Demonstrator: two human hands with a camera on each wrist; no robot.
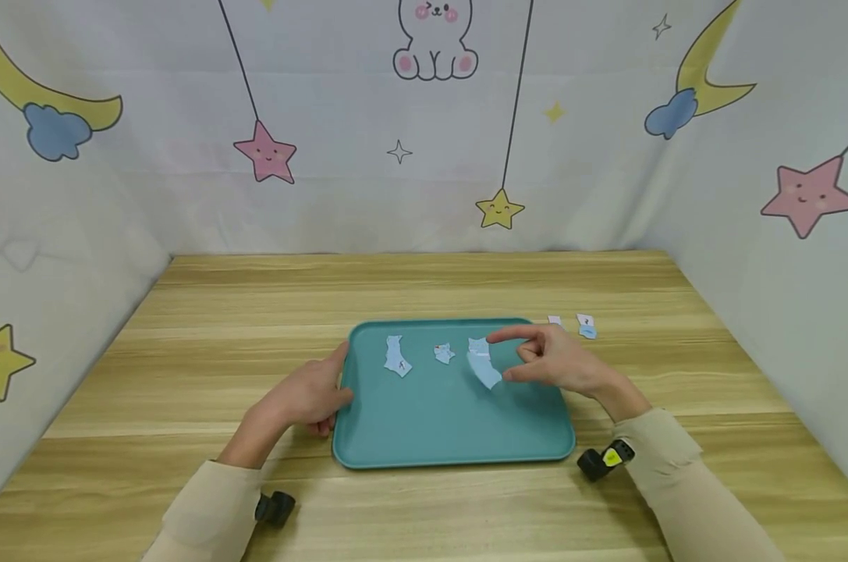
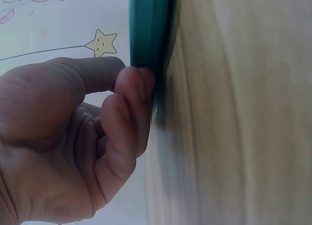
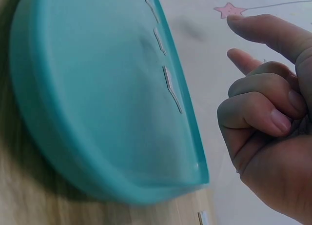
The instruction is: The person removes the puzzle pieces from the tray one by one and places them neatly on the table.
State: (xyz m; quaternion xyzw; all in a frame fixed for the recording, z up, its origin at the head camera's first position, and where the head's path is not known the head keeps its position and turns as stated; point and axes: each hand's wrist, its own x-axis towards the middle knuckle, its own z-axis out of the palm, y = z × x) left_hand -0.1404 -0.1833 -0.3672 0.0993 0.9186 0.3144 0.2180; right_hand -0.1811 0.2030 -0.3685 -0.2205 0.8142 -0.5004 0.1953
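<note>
A teal tray lies on the wooden table. My left hand grips its left rim; in the left wrist view, the thumb and fingertips meet at the tray's edge. On the tray are a curved light-blue paper piece at left, a small jagged piece in the middle, and a longer curved piece at right. My right hand hovers over the tray's right side, index finger and thumb spread apart near that right piece. Nothing shows between them; the other fingers are curled in the right wrist view.
Beyond the tray's back right corner lie a white-and-blue piece and a small pale piece, partly hidden by my right hand. A printed white curtain encloses the table's back and sides.
</note>
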